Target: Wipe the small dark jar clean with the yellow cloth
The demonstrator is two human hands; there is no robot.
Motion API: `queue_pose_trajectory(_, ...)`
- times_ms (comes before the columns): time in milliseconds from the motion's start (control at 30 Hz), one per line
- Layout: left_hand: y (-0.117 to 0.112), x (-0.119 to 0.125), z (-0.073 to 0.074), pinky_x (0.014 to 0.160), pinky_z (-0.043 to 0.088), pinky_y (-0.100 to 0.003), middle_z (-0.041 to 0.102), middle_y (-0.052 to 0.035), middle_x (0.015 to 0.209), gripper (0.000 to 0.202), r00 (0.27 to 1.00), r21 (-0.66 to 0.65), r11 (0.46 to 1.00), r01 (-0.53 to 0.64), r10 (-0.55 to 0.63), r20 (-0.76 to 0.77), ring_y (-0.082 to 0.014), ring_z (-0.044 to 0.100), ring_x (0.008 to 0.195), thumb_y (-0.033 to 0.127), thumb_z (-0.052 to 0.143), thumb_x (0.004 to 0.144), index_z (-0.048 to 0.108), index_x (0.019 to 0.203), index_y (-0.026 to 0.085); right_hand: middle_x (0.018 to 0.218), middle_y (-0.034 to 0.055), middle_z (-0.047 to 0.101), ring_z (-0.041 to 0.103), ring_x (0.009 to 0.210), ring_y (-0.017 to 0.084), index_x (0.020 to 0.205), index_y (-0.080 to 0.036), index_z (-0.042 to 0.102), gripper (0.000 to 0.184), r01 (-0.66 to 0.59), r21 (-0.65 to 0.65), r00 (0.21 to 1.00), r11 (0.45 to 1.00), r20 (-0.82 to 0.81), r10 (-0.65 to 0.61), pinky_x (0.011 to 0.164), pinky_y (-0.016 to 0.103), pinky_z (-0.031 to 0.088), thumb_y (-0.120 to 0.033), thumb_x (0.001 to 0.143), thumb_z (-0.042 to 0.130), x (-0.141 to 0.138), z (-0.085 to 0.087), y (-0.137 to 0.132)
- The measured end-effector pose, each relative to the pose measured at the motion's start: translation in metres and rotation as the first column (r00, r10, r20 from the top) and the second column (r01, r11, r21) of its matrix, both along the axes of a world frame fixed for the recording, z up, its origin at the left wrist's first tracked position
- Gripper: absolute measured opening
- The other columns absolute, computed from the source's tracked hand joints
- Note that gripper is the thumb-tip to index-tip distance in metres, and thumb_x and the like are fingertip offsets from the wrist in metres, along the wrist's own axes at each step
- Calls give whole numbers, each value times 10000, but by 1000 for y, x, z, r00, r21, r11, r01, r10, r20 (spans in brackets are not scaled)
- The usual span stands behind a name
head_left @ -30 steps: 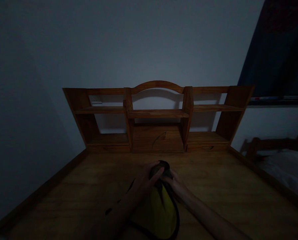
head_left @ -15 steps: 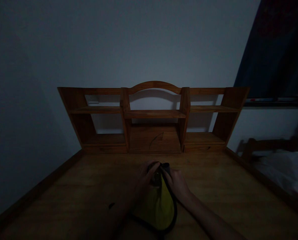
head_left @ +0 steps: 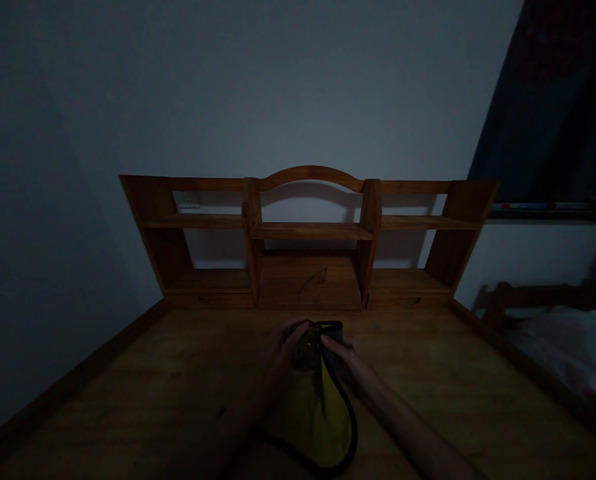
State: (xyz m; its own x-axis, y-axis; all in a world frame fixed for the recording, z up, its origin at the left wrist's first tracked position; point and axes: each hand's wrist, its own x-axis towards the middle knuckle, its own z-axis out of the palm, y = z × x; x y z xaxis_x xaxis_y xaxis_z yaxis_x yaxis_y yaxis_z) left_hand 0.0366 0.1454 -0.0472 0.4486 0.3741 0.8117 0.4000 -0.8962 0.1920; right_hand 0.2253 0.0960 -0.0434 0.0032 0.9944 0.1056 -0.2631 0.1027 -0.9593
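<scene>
- In the head view, the only one you have, the yellow-green cloth piece [head_left: 311, 420] is low in the middle, over the wooden desk [head_left: 418, 373], its wide end toward you and its narrow end between your hands. Dim light hides whether it lies flat on the wood.
- Your left hand [head_left: 278, 357] curls around a brownish, glinting object [head_left: 305, 352] at that narrow end; you seem to have it gripped, though most of your fingers are hidden.
- Your right hand [head_left: 345, 357] pinches the dark border beside it, thumb on top, where a dark flap [head_left: 333, 328] stands up.
- Judging by its folds, the cloth is likely light and soft, and it should crease easily; the dark edging [head_left: 355, 437] holds a smooth curve, so expect it to be somewhat stiffer.
- Your surest hold on the cloth is probably that edging, between thumb and fingertips; the loose middle would just bunch up.
- The glints suggest a smooth, perhaps slippery surface on the brownish object. Cup it rather than squeeze; you cannot tell its weight or whether it is fragile.
</scene>
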Motion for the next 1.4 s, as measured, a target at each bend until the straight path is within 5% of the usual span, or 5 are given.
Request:
queue_pose_trajectory(167, -3, 1, 0, 965, 465, -455, 441, -130, 1319, 835, 999, -34, 999, -33, 34, 21, -288, 476, 1196, 377, 768, 697, 322, 1390, 241, 991, 87, 707, 664, 912, 225, 1046, -138, 689, 339, -222, -61, 940, 973, -278, 197, 907, 361, 469, -376, 805, 702, -2, 8, -7)
queue_pose_trajectory(333, -1, 5, -1, 970, 450, -478, 458, -127, 1286, 830, 992, -75, 993, -91, 97, 80, -303, 477, 1177, 350, 784, 669, 350, 1366, 226, 1046, 92, 694, 646, 983, 230, 1057, -132, 681, 332, -279, -37, 920, 960, -297, 256, 941, 348, 447, -301, 777, 737, -2, 12, -9)
queue_pose_trajectory(633, -8, 26, -5, 996, 451, -448, 395, -108, 1359, 730, 990, -403, 915, 5, 52, 129, -261, 447, 1246, 167, 664, 759, 297, 1384, 255, 1065, 75, 689, 636, 1017, 245, 1113, -168, 638, 459, -181, -62, 929, 981, -339, 150, 928, 357, 461, -255, 690, 793, -6, -3, 7)
queue_pose_trajectory(867, -9, 25, -2, 1080, 368, -473, 289, -120, 1442, 768, 998, -328, 945, 7, -26, -54, -261, 348, 1326, 81, 601, 765, 247, 1425, 249, 1015, 49, 687, 638, 966, 224, 1074, -181, 647, 453, -146, -33, 955, 989, -266, 132, 873, 332, 466, -214, 650, 804, -2, -4, 10)
queue_pose_trajectory(1400, 21, 33, -36, 966, 460, -471, 510, -101, 1230, 713, 969, -415, 909, 40, 66, 238, -276, 529, 1137, 203, 705, 649, 373, 1280, 210, 1147, 76, 653, 569, 1119, 260, 1187, -194, 612, 562, -202, -9, 943, 979, -272, 192, 1035, 414, 341, -391, 696, 801, 3, -20, 14)
